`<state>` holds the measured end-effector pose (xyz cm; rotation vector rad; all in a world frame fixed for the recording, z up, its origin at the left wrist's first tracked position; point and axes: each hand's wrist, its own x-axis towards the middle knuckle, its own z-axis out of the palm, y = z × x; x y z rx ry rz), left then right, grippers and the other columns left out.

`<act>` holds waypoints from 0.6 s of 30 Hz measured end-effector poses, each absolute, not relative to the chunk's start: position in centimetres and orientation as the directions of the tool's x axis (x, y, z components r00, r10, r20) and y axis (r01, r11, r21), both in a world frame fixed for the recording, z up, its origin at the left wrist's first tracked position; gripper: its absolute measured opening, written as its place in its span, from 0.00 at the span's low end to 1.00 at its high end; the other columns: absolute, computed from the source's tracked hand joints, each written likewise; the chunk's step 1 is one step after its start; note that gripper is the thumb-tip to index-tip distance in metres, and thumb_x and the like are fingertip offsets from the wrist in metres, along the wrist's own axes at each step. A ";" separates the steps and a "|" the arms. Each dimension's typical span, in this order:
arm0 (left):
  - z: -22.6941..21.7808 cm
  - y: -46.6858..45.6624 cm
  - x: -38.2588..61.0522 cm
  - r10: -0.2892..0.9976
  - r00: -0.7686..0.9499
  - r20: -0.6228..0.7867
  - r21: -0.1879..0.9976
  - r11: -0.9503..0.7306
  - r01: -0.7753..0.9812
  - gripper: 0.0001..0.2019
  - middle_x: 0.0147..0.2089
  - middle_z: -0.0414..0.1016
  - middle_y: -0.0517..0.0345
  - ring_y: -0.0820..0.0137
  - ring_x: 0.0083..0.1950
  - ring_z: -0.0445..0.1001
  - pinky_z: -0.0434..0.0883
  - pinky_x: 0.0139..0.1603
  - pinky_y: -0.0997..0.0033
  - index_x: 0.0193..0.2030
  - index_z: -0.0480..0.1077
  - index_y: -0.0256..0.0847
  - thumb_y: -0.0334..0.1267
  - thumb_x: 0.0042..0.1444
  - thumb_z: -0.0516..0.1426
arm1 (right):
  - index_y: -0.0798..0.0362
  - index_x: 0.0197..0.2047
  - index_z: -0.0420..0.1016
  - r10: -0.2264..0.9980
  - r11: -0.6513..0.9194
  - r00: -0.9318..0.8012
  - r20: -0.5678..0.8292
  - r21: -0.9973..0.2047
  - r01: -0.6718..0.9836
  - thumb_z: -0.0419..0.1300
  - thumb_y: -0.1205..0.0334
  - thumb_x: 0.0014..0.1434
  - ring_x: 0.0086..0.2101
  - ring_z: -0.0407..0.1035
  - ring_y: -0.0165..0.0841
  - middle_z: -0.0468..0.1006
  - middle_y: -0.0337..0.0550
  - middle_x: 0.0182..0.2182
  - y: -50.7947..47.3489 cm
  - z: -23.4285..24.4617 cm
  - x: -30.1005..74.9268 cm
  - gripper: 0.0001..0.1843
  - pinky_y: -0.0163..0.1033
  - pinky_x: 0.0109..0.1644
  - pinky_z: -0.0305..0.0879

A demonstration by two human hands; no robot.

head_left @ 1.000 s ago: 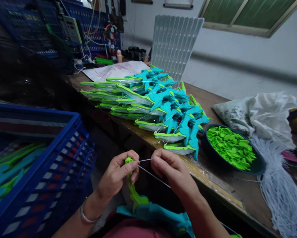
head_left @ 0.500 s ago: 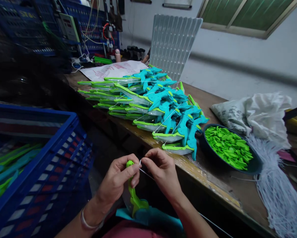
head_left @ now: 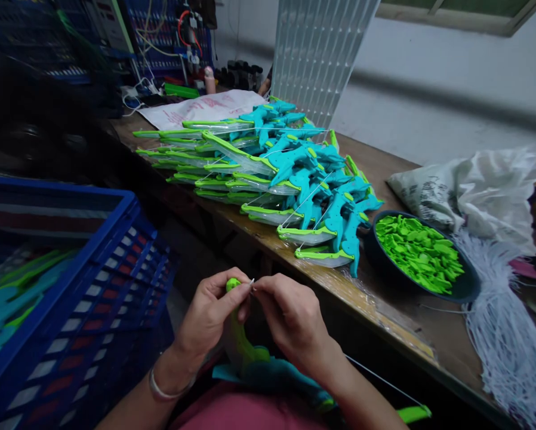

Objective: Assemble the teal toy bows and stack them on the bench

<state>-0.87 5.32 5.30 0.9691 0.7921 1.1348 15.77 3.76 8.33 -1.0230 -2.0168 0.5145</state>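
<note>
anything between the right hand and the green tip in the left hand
Only the thumb of the left hand, lying just below the green tip and pointing toward the right hand. White string shows where the hands come close; nothing else visible is in between.

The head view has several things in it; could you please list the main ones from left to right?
Blue crate, left hand, right hand, dark bowl of green pieces, bundle of white strings.

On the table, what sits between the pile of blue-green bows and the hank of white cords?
The head view shows a dark bowl holding green pieces there.
</note>
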 end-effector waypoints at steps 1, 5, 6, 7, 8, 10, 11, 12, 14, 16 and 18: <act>5.2 5.3 -0.8 0.965 0.257 -0.041 0.920 0.137 -0.367 0.08 0.22 0.68 0.64 0.77 0.22 0.65 0.61 0.26 0.78 0.32 0.75 0.39 0.40 0.61 0.63 | 0.51 0.45 0.70 0.812 0.584 -0.356 0.463 -0.645 0.493 0.53 0.69 0.71 0.32 0.69 0.31 0.75 0.41 0.33 3.9 8.5 15.8 0.06 0.35 0.38 0.63; 4.8 5.4 -0.7 0.959 0.275 -0.069 0.902 0.177 -0.393 0.09 0.21 0.68 0.64 0.78 0.21 0.65 0.61 0.24 0.79 0.33 0.76 0.39 0.42 0.59 0.65 | 0.52 0.46 0.68 0.815 0.580 -0.356 0.458 -0.644 0.499 0.53 0.67 0.71 0.30 0.68 0.29 0.75 0.40 0.34 4.7 9.1 15.7 0.04 0.34 0.35 0.61; 4.8 5.4 -0.7 0.958 0.277 -0.080 0.897 0.190 -0.400 0.09 0.21 0.69 0.64 0.78 0.21 0.65 0.60 0.24 0.79 0.33 0.76 0.39 0.42 0.58 0.65 | 0.52 0.45 0.68 0.813 0.583 -0.363 0.456 -0.639 0.503 0.52 0.66 0.71 0.29 0.67 0.28 0.74 0.40 0.33 4.8 9.2 15.6 0.04 0.34 0.34 0.60; 4.7 5.4 -0.7 0.955 0.281 -0.092 0.891 0.205 -0.405 0.09 0.21 0.69 0.64 0.78 0.21 0.65 0.60 0.23 0.79 0.32 0.76 0.39 0.42 0.57 0.66 | 0.52 0.43 0.68 0.811 0.585 -0.372 0.451 -0.630 0.511 0.52 0.66 0.72 0.29 0.67 0.28 0.74 0.39 0.32 4.9 9.4 15.5 0.05 0.34 0.34 0.60; 4.7 5.4 -0.6 0.954 0.281 -0.104 0.887 0.218 -0.408 0.09 0.21 0.68 0.64 0.78 0.21 0.64 0.60 0.23 0.79 0.32 0.76 0.39 0.42 0.57 0.66 | 0.52 0.41 0.67 0.807 0.590 -0.381 0.451 -0.613 0.525 0.51 0.65 0.72 0.29 0.67 0.29 0.73 0.39 0.31 5.0 9.6 15.4 0.06 0.35 0.34 0.60; 4.8 5.3 -0.6 0.955 0.268 -0.128 0.883 0.233 -0.407 0.11 0.21 0.68 0.64 0.77 0.21 0.64 0.60 0.22 0.79 0.32 0.76 0.39 0.44 0.56 0.67 | 0.52 0.39 0.66 0.799 0.600 -0.397 0.451 -0.558 0.574 0.49 0.65 0.73 0.29 0.66 0.30 0.72 0.40 0.30 5.2 10.0 15.1 0.09 0.36 0.34 0.58; 4.8 5.2 -0.5 0.957 0.256 -0.137 0.886 0.234 -0.400 0.12 0.21 0.67 0.64 0.77 0.21 0.63 0.60 0.22 0.78 0.32 0.76 0.38 0.44 0.55 0.67 | 0.52 0.38 0.66 0.799 0.599 -0.406 0.443 -0.527 0.603 0.48 0.65 0.73 0.28 0.66 0.30 0.72 0.40 0.29 5.2 10.2 14.9 0.10 0.36 0.34 0.57; 4.9 5.2 -0.5 0.959 0.244 -0.142 0.892 0.231 -0.389 0.12 0.20 0.67 0.64 0.77 0.21 0.63 0.60 0.22 0.78 0.32 0.76 0.38 0.45 0.55 0.67 | 0.52 0.38 0.66 0.803 0.592 -0.415 0.427 -0.501 0.631 0.48 0.65 0.72 0.28 0.65 0.31 0.72 0.40 0.28 5.3 10.4 14.8 0.10 0.37 0.33 0.56; 5.0 5.1 -0.3 0.964 0.227 -0.140 0.904 0.219 -0.368 0.12 0.20 0.67 0.64 0.77 0.21 0.63 0.60 0.22 0.78 0.31 0.76 0.38 0.46 0.55 0.67 | 0.52 0.38 0.65 0.822 0.566 -0.423 0.380 -0.473 0.675 0.48 0.65 0.72 0.27 0.66 0.31 0.71 0.40 0.27 5.4 10.8 14.4 0.10 0.38 0.32 0.54; 5.0 5.0 -0.2 0.967 0.220 -0.131 0.910 0.205 -0.361 0.11 0.20 0.67 0.64 0.77 0.21 0.63 0.60 0.22 0.78 0.32 0.76 0.39 0.45 0.56 0.67 | 0.53 0.38 0.65 0.838 0.543 -0.418 0.351 -0.459 0.703 0.49 0.65 0.71 0.26 0.67 0.32 0.72 0.40 0.26 5.6 11.0 14.1 0.09 0.38 0.31 0.53; 5.0 5.0 -0.2 0.970 0.201 -0.134 0.911 0.200 -0.360 0.10 0.21 0.66 0.65 0.77 0.21 0.63 0.60 0.22 0.78 0.33 0.76 0.39 0.43 0.55 0.67 | 0.53 0.39 0.66 0.838 0.540 -0.415 0.355 -0.430 0.724 0.49 0.64 0.71 0.26 0.67 0.33 0.72 0.41 0.25 5.8 11.1 13.8 0.09 0.39 0.30 0.51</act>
